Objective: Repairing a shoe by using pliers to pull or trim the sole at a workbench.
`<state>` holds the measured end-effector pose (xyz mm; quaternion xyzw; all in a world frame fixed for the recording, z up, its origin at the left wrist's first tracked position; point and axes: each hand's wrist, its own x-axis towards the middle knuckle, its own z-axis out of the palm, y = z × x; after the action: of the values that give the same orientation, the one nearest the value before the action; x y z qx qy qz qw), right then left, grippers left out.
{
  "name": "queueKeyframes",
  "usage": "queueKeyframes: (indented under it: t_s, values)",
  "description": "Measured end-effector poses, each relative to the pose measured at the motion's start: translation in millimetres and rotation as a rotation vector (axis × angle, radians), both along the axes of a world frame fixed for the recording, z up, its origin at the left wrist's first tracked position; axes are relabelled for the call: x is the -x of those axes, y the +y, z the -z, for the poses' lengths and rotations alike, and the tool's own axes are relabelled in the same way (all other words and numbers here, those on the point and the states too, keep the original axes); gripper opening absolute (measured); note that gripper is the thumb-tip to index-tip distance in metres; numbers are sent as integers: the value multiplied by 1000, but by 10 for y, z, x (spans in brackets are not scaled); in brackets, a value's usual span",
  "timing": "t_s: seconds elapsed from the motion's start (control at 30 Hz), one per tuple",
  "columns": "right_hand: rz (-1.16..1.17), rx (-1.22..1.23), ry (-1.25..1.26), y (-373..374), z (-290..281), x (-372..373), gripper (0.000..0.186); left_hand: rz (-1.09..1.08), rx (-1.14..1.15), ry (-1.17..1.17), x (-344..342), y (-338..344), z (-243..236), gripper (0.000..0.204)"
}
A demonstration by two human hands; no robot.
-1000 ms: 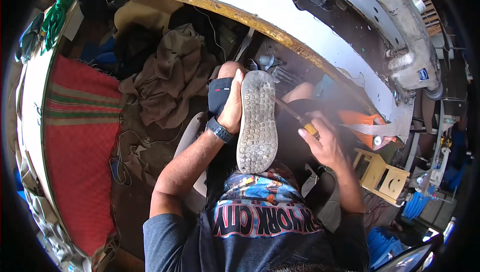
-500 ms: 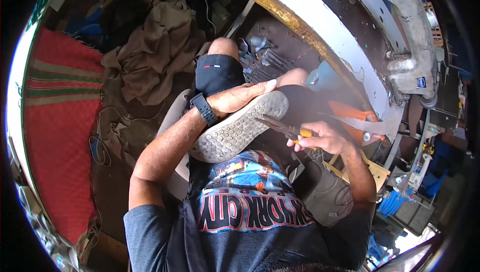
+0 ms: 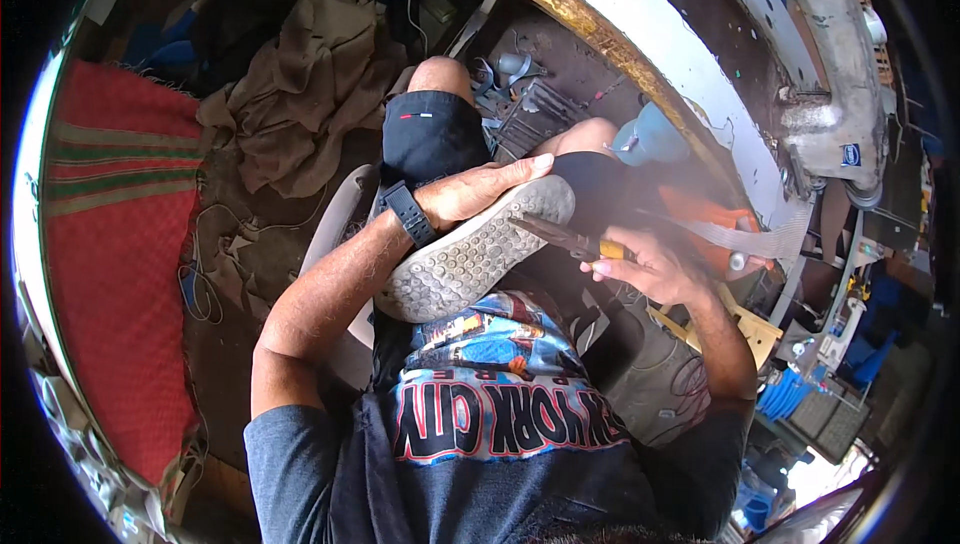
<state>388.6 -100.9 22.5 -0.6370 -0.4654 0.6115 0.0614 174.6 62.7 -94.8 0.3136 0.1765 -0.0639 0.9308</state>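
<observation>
A shoe (image 3: 460,269) lies tilted diagonally over my lap, its studded, pale grey sole facing up. My left hand (image 3: 480,189), with a dark watch on the wrist, grips it along the upper edge, thumb beside the toe end. Metal pliers (image 3: 566,238) with yellow handles are in my right hand (image 3: 645,269), their tips at the sole near the toe; whether they touch it is hard to tell. The shoe's upper is mostly hidden beneath the sole.
A worn white table (image 3: 680,84) carries a machine (image 3: 830,124). A red mat (image 3: 120,294) and crumpled brown cloth (image 3: 300,94) lie at left. Scattered metal items (image 3: 515,114), an orange object (image 3: 700,219) and a wooden stool (image 3: 755,334) sit around my legs.
The shoe has turned from lengthwise to diagonal, its toe swinging right and down. Both hands shifted with it; the pliers' tips moved slightly left since half a second ago. The camera view shifted.
</observation>
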Motion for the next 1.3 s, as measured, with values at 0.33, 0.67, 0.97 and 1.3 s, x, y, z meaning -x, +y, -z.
queueKeyframes:
  t_s: [0.33, 0.67, 0.97, 1.3]
  values:
    - [196, 133, 363, -151, 301, 86, 36, -25, -39, 40, 37, 42, -47, 55]
    - [210, 30, 302, -176, 404, 161, 36, -1, -51, 40, 35, 24, 25, 50]
    - [-37, -461, -332, -178, 318, 391, 29, -47, -4, 57, 30, -3, -19, 56]
    - [439, -932, -517, -226, 461, 354, 16, -84, 426, 80, 56, 24, 217, 62]
